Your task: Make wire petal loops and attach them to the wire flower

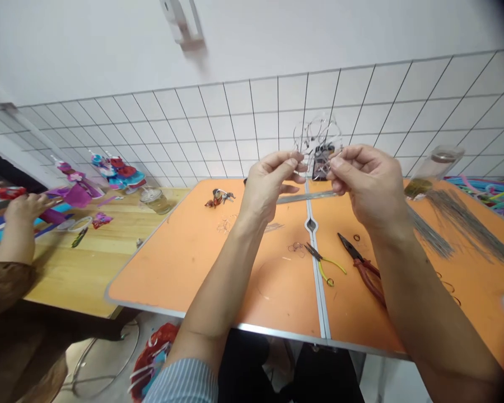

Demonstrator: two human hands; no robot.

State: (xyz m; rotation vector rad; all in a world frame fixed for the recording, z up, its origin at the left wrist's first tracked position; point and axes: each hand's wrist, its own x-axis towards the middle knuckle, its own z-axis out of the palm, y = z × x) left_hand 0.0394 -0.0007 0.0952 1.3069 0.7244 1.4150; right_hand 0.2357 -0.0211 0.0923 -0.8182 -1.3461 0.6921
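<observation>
Between my two hands, raised above the orange table point(168, 252), is a loose openwork shape of bent silvery wire point(318, 131). My left hand point(273, 179) pinches its lower left side between thumb and fingers. At its lower right, my right hand point(363, 173) grips it in the same way. Below them on the table lie yellow-handled pliers point(325, 263) and larger red-handled pliers point(363, 268). A small tangle of copper-coloured wire point(296, 248) is beside the yellow pair. Behind the wire shape stands a dark object, perhaps a phone point(321, 162), partly covered.
Bundles of straight wire point(466, 224), a glass jar point(432, 168) and coloured pipe cleaners point(491, 193) are on the right. A small figure point(219, 197) stands at the back. Leftward, another person's hand point(25, 207) works at a wooden table point(109, 246) with colourful dolls point(117, 170).
</observation>
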